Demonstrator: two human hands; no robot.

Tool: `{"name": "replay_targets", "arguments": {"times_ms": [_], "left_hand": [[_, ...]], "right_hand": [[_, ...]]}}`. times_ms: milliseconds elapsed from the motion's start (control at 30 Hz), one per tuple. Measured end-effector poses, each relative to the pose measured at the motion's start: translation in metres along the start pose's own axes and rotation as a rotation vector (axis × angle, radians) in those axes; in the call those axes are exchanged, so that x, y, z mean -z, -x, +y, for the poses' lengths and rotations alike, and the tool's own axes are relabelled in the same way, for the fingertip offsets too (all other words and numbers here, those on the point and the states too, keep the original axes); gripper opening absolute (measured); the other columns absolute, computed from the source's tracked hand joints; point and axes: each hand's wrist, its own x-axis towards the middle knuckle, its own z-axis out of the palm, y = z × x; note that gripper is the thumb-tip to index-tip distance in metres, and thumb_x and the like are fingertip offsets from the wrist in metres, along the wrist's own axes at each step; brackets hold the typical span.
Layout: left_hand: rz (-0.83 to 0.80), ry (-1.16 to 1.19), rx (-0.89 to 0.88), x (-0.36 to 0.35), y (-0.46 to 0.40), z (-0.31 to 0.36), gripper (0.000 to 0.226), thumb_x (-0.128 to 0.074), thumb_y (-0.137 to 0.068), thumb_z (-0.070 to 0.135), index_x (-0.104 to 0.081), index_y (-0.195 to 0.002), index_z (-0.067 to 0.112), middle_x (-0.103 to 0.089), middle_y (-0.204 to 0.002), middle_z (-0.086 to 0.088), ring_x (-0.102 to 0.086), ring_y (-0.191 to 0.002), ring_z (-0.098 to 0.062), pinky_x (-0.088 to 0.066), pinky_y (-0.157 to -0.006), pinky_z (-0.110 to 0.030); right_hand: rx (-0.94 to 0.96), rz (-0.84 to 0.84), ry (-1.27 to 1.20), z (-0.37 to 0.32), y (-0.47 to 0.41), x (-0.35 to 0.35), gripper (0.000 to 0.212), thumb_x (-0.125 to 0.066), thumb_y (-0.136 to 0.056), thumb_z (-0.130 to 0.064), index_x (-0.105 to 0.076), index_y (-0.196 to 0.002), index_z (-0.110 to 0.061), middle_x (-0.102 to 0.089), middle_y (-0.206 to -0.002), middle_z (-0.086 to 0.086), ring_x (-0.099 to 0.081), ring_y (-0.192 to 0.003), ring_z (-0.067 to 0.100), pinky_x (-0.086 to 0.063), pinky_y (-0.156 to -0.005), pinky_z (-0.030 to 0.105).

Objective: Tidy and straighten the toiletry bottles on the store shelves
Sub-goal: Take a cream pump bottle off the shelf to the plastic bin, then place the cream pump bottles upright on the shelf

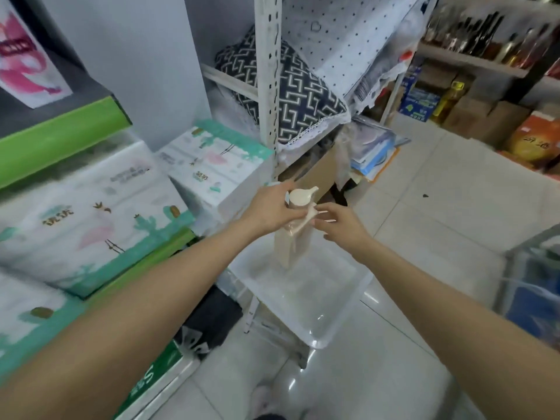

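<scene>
A tall beige pump bottle (291,247) with a cream pump head stands upright over a clear plastic bin (342,301) on the floor. My left hand (269,212) grips the bottle's neck just under the pump. My right hand (341,224) is at the bottle's right side, fingers stretched toward the neck and touching a pale tag or wrapper there. The bottle's shoulder is hidden behind my fingers.
Stacked tissue packs (91,219) with green shelf edges fill the left. A white slotted shelf post (269,80) stands behind the bottle, with patterned pillows (297,92) on it. Cardboard boxes and bottles line the far right shelves (485,40). White tiled floor (439,207) lies to the right.
</scene>
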Motion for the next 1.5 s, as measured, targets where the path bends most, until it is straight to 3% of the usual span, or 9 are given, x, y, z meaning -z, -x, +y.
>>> {"name": "replay_targets", "arguments": {"times_ms": [100,167,500,833,967,1067,1300,1400,1500], "left_hand": [[-0.003,-0.011,0.064,-0.018,-0.011,-0.013,0.021,-0.071,-0.079,0.026,-0.050,-0.080,0.022,-0.059,-0.072,0.003,-0.056,-0.073,-0.018,-0.040,-0.061,-0.029],[0.001,-0.021,0.114,-0.028,-0.015,-0.021,0.027,-0.071,-0.078,0.028,-0.047,-0.081,0.016,-0.061,-0.074,-0.001,-0.055,-0.071,-0.020,-0.035,-0.055,-0.027],[-0.009,-0.011,0.237,-0.047,-0.023,-0.044,0.034,-0.071,-0.077,0.032,-0.042,-0.080,0.014,-0.064,-0.086,-0.013,-0.055,-0.077,-0.026,-0.037,-0.060,-0.030],[-0.043,-0.022,0.290,-0.049,-0.016,-0.051,0.038,-0.068,-0.080,0.037,-0.050,-0.101,0.011,-0.064,-0.101,-0.010,-0.059,-0.088,-0.022,-0.046,-0.066,-0.031],[-0.051,-0.074,0.295,-0.036,-0.008,-0.050,0.049,-0.063,-0.082,0.046,-0.050,-0.119,0.016,-0.063,-0.110,-0.005,-0.059,-0.097,-0.021,-0.050,-0.081,-0.037],[-0.020,-0.064,0.310,-0.024,0.001,-0.043,0.035,-0.052,-0.092,0.040,-0.054,-0.116,0.016,-0.063,-0.114,-0.007,-0.059,-0.102,-0.024,-0.048,-0.085,-0.037],[0.156,-0.166,0.323,0.019,0.071,-0.031,0.023,-0.043,-0.095,0.025,-0.060,-0.105,0.014,-0.066,-0.103,-0.008,-0.062,-0.088,-0.026,-0.051,-0.080,-0.040],[0.211,-0.302,0.387,0.042,0.121,-0.035,0.024,-0.045,-0.095,0.030,-0.058,-0.107,0.014,-0.063,-0.104,-0.006,-0.059,-0.093,-0.025,-0.046,-0.073,-0.033],[0.158,-0.398,0.495,0.068,0.181,-0.046,0.027,-0.043,-0.096,0.033,-0.058,-0.111,0.017,-0.064,-0.111,-0.007,-0.058,-0.098,-0.026,-0.048,-0.079,-0.034]], "right_hand": [[-0.037,-0.010,-0.008,0.018,-0.019,-0.007,0.034,-0.068,-0.085,-0.017,-0.059,-0.118,-0.012,-0.064,-0.102,0.006,-0.057,-0.090,0.017,-0.046,-0.071,0.027],[-0.064,-0.042,-0.020,0.029,-0.030,-0.011,0.036,-0.068,-0.085,-0.019,-0.059,-0.119,-0.012,-0.065,-0.106,0.007,-0.057,-0.093,0.017,-0.044,-0.075,0.029],[-0.141,-0.133,-0.034,0.047,-0.052,-0.029,0.040,-0.065,-0.086,-0.011,-0.056,-0.125,-0.008,-0.061,-0.107,0.008,-0.056,-0.094,0.021,-0.044,-0.074,0.031],[-0.126,-0.124,0.085,0.039,-0.049,-0.032,0.045,-0.064,-0.087,-0.011,-0.054,-0.131,-0.010,-0.059,-0.126,0.009,-0.056,-0.114,0.025,-0.046,-0.099,0.040],[-0.033,-0.105,0.190,0.024,-0.037,-0.020,0.040,-0.059,-0.089,-0.010,-0.055,-0.129,-0.011,-0.058,-0.126,0.008,-0.055,-0.114,0.023,-0.045,-0.090,0.032],[0.013,-0.110,0.283,0.014,-0.020,-0.012,0.035,-0.058,-0.091,-0.018,-0.056,-0.126,-0.013,-0.059,-0.119,0.008,-0.055,-0.107,0.020,-0.040,-0.081,0.025],[0.181,-0.348,0.508,-0.044,0.033,-0.020,0.029,-0.053,-0.094,-0.025,-0.059,-0.119,-0.012,-0.061,-0.117,0.009,-0.058,-0.102,0.023,-0.041,-0.077,0.025],[0.286,-0.461,0.602,-0.075,0.059,-0.043,0.032,-0.052,-0.095,-0.031,-0.059,-0.118,-0.011,-0.060,-0.121,0.010,-0.056,-0.110,0.024,-0.040,-0.080,0.027],[0.381,-0.586,0.726,-0.102,0.091,-0.079,0.037,-0.049,-0.096,-0.034,-0.061,-0.115,-0.004,-0.062,-0.117,0.013,-0.057,-0.109,0.027,-0.041,-0.078,0.028]]}}
